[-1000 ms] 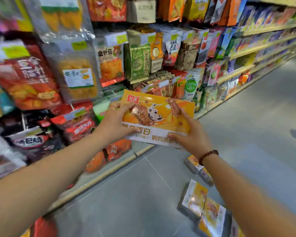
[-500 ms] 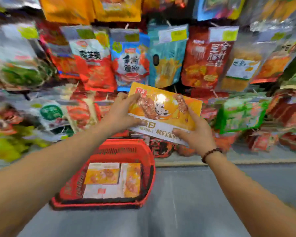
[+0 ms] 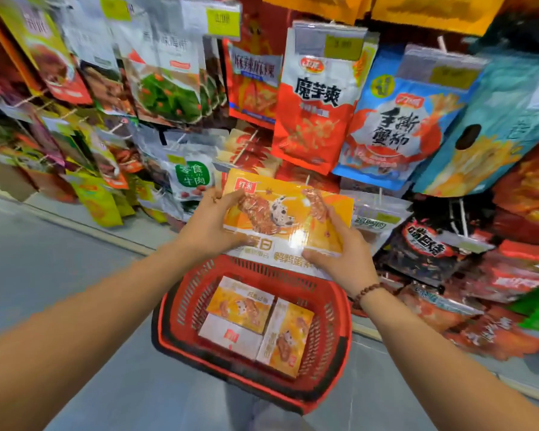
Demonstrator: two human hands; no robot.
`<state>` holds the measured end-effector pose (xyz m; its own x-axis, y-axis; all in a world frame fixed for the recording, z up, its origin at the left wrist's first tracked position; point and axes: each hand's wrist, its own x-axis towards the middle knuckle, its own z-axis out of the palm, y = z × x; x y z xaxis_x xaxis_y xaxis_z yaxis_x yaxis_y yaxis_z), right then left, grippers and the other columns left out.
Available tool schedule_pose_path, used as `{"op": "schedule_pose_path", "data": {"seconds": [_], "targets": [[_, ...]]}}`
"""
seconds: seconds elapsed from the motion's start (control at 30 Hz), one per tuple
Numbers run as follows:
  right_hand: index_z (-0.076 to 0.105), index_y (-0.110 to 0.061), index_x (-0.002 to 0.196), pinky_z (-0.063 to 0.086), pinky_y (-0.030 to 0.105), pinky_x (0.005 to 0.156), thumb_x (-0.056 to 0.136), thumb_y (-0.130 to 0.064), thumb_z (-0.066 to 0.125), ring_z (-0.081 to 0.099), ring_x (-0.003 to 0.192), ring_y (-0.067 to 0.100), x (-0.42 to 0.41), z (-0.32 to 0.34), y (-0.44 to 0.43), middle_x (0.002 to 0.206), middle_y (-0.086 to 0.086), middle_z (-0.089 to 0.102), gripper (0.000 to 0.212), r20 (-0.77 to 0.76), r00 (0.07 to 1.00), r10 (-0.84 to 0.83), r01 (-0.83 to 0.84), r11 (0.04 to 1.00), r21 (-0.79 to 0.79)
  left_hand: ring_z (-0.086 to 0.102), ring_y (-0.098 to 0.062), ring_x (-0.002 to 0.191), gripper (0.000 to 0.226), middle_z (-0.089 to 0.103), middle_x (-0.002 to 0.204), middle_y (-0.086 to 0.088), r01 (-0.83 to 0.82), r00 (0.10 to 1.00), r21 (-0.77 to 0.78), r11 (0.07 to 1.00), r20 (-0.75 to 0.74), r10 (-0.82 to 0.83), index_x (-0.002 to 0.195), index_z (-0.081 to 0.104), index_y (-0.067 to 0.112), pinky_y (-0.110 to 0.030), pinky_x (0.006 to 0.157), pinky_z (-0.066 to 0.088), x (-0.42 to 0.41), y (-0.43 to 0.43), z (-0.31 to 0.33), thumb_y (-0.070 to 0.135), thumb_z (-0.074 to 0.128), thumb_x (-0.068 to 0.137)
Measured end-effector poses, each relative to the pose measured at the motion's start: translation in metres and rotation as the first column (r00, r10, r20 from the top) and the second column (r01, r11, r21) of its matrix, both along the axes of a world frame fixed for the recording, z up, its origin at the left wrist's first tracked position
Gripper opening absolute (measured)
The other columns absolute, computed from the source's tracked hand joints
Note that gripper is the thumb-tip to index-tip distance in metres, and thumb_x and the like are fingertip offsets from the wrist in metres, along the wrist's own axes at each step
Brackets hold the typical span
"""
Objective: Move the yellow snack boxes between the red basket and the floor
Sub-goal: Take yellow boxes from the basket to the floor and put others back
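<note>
Held box: a yellow snack box (image 3: pixel 288 219) is being gripped at frame centre, above the far rim of the red basket (image 3: pixel 333 331).
Left hand (image 3: pixel 210 227): fingers are clamping the box's left edge.
Right hand (image 3: pixel 343 255): fingers are clamping its lower right corner.
Basket: is sitting on the floor (image 3: pixel 59 272) at lower centre, holding two more boxes (image 3: pixel 262 321) lying flat, side by side.
Shelves: hanging snack bags (image 3: pixel 318 98) are filling the upper frame.

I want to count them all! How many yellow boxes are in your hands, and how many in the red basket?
Held box, in left hand and right hand: 1
Boxes in basket: 2 visible, one, another
Total: 3
</note>
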<state>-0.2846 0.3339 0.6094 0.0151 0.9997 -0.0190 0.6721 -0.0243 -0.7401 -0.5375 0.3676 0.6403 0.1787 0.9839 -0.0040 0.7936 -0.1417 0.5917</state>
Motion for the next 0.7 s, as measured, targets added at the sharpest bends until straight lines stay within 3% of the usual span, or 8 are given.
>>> {"op": "schedule_pose_path", "data": {"seconds": [0.1, 0.27, 0.37, 0.47, 0.57, 0.7], "targets": [[0.014, -0.045, 0.146, 0.042, 0.045, 0.100, 0.068, -0.051, 0.075, 0.042, 0.126, 0.026, -0.017, -0.007, 0.027, 0.138, 0.006, 0.042, 0.098, -0.005, 0.999, 0.050, -0.050, 0.999, -0.015, 0.024, -0.028, 0.136, 0.092, 0.020, 0.147, -0.012, -0.070, 0.998, 0.002, 0.998, 0.001, 0.070, 0.144, 0.030, 0.028, -0.036, 0.105, 0.031, -0.015, 0.012, -0.007, 0.038, 0.080, 0.068], [0.016, -0.045, 0.144, 0.042, 0.046, 0.101, 0.066, -0.051, 0.077, 0.043, 0.125, 0.029, -0.047, -0.019, 0.060, 0.136, 0.011, 0.044, 0.100, 0.015, 0.997, 0.073, -0.073, 0.996, -0.047, 0.036, -0.027, 0.121, 0.092, 0.030, 0.135, -0.012, -0.109, 0.993, -0.022, 0.994, 0.033, 0.110, 0.143, 0.032, 0.024, -0.033, 0.101, 0.035, -0.047, 0.034, -0.021, 0.032, 0.082, 0.066], [0.013, -0.046, 0.144, 0.041, 0.047, 0.101, 0.067, -0.051, 0.076, 0.041, 0.127, 0.029, -0.065, -0.029, 0.074, 0.139, 0.010, 0.042, 0.100, 0.007, 0.999, 0.042, -0.042, 0.996, -0.078, 0.036, -0.025, 0.119, 0.093, 0.030, 0.133, -0.010, -0.072, 0.997, -0.042, 0.996, 0.015, 0.073, 0.144, 0.030, 0.025, -0.027, 0.096, 0.035, -0.065, 0.055, -0.030, 0.034, 0.081, 0.067], [0.011, -0.049, 0.142, 0.039, 0.047, 0.104, 0.068, -0.051, 0.076, 0.034, 0.133, 0.030, -0.087, -0.044, 0.087, 0.145, 0.010, 0.037, 0.098, 0.007, 1.000, -0.001, 0.001, 0.996, -0.092, 0.032, -0.028, 0.127, 0.093, 0.029, 0.138, -0.013, -0.032, 0.999, -0.075, 0.997, -0.008, 0.031, 0.144, 0.029, 0.026, -0.036, 0.106, 0.033, -0.085, 0.080, -0.045, 0.036, 0.080, 0.067], [0.012, -0.049, 0.140, 0.036, 0.035, 0.102, 0.069, -0.043, 0.078, 0.035, 0.132, 0.027, -0.109, -0.056, 0.090, 0.144, 0.010, 0.037, 0.097, 0.002, 0.998, -0.063, 0.063, 0.992, -0.106, 0.029, -0.029, 0.130, 0.093, 0.028, 0.140, -0.014, 0.028, 0.999, -0.089, 0.996, -0.013, -0.029, 0.143, 0.031, 0.024, -0.040, 0.109, 0.031, -0.103, 0.098, -0.061, 0.036, 0.081, 0.066], [0.016, -0.036, 0.147, 0.039, 0.037, 0.100, 0.070, -0.041, 0.078, 0.039, 0.130, 0.026, -0.127, -0.075, 0.090, 0.144, 0.009, 0.039, 0.099, 0.044, 0.994, -0.105, 0.110, 0.984, -0.137, 0.034, -0.025, 0.123, 0.095, 0.031, 0.134, -0.013, 0.115, 0.993, -0.112, 0.987, 0.002, -0.116, 0.143, 0.032, 0.021, -0.027, 0.101, 0.030, -0.119, 0.116, -0.091, 0.036, 0.082, 0.064]]}}
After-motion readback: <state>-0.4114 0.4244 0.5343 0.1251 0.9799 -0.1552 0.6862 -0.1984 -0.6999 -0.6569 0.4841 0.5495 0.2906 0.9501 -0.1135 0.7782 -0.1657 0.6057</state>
